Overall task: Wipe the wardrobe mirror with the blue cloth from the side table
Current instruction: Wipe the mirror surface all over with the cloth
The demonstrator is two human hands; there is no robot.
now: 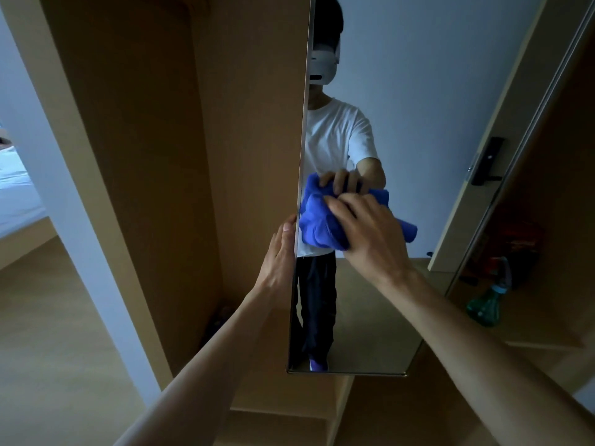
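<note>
Right hand (370,233) grips the bunched blue cloth (317,228) against the wardrobe mirror (418,123) near its left edge, left hand (280,255) holding that edge, so best press flat and sweep overlapping strokes.

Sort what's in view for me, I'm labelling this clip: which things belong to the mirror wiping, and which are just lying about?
In the job: mirror; blue cloth; right hand gripping it against the glass; left hand holding the mirror's edge.
Lying about: green spray bottle on the shelf, untouched; bed.
</note>
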